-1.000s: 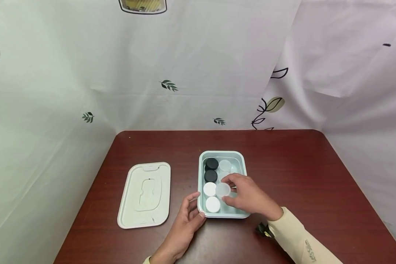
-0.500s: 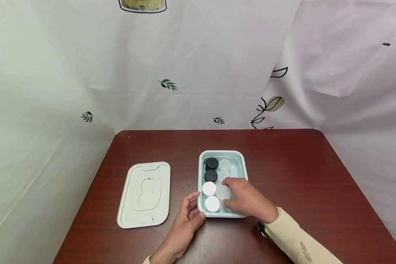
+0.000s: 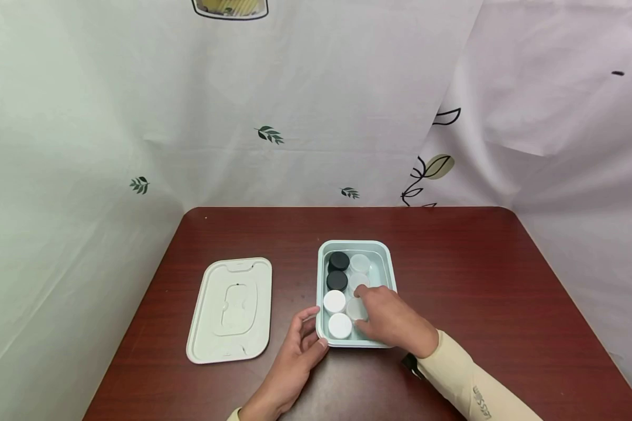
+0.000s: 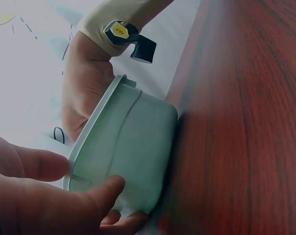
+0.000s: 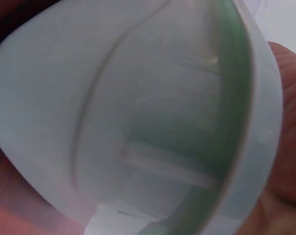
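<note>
A pale blue-green plastic box stands uncovered on the table. My left hand holds its near left corner; in the left wrist view the thumb is at the rim and fingers lie along the outer wall. Inside, my right hand pinches a round translucent container between thumb and fingers, beside a white one. Another white container sits nearer the front. Two black containers and two more translucent ones occupy the far part. The right wrist view shows mostly the box wall.
Left of the box, a flat off-white lid lies on the dark red-brown table. A patterned white cloth hangs behind the table's back edge. A black wrist device sits on the right sleeve.
My right hand has lowered the translucent container further into the box, shifting slightly toward the near side. The left hand has kept its place at the box corner.
</note>
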{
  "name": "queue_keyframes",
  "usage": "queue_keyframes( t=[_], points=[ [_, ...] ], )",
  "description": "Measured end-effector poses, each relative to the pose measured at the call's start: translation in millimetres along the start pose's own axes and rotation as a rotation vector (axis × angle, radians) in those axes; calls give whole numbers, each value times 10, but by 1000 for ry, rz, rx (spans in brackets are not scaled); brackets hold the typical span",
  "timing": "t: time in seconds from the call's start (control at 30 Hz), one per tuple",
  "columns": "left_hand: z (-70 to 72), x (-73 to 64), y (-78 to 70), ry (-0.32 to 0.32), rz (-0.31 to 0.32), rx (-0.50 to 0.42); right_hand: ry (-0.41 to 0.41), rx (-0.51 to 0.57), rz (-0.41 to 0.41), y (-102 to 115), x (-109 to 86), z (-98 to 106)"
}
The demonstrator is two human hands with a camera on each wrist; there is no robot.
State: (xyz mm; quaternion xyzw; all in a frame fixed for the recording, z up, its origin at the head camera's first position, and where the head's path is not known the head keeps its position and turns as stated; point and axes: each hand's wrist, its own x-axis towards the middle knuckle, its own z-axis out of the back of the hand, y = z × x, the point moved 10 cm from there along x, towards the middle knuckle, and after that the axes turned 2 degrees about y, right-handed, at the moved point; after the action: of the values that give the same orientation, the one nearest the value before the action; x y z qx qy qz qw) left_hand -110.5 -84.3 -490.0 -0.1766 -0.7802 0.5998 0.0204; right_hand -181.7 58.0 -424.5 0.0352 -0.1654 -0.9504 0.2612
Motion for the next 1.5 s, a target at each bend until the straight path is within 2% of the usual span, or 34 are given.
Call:
queue_keyframes(
  t=[0.17,0.3,0.4,0.47,0.57,0.73,0.93,1.03,1.17,1.3,1.4,1.5],
  points=[
    [-13,8,15,6,2,-2,20,24,-58,-35,-19,26],
    [6,-1,17,0,14,7,-1,60,-107,-33,-63,107],
    [87,-36,-17,-38,32,43,-44,98,-102,48,-91,184],
    [178,-81,-78,-76,32,77,-67,141,-68,160,-102,212],
    [363,-162,-204,-155,31,128,-67,272,0,390,-97,196],
    [724,-295,-429,-270,19,232,2,577,62,746,9,33],
    [1242,-509,-577,-395,33,308,46,947,15,1020,216,-254],
    [1497,-617,-605,-445,38,305,39,1078,-27,1104,304,-410],
    [1848,-765,-594,-525,77,279,31,1174,-80,1154,395,-604],
    [2177,-912,-545,-613,190,271,11,1219,-120,1160,434,-714],
    [2362,-976,-500,-647,275,287,-11,1250,-154,1146,437,-763],
    [2476,-1011,-417,-648,345,300,-30,1251,-167,1150,441,-800]
  ],
)
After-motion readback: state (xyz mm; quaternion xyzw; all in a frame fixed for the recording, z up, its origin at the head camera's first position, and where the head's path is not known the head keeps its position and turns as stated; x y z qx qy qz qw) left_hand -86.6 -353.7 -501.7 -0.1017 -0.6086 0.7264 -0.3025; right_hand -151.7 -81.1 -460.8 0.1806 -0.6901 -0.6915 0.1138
